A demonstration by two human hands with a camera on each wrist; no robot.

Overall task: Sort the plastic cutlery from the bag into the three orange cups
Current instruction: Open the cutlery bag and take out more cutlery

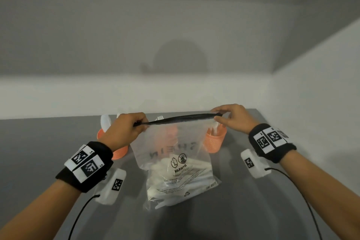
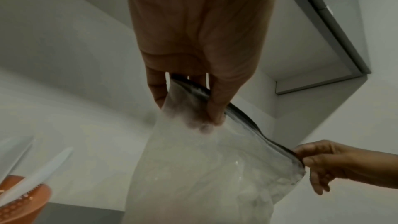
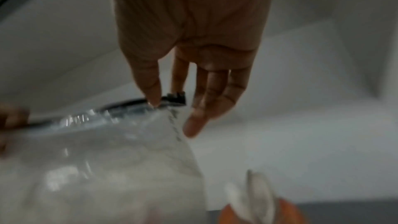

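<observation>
The clear plastic bag (image 1: 175, 161) hangs between the two hands over the grey worktop (image 1: 39, 152), its lower end with white cutlery (image 1: 181, 177) resting on the surface below and between the wrists. The left hand (image 1: 124, 128) pinches the left end of the bag's dark zip strip (image 1: 179, 119) with fingers curled round it, and the right hand (image 1: 231, 119) pinches the right end between thumb and forefinger, its other fingers loosely spread. One orange cup (image 1: 116, 142) sits just beyond and under the left hand, another (image 1: 214, 140) just below the right hand, and a third shows dimly through the bag between them.
</observation>
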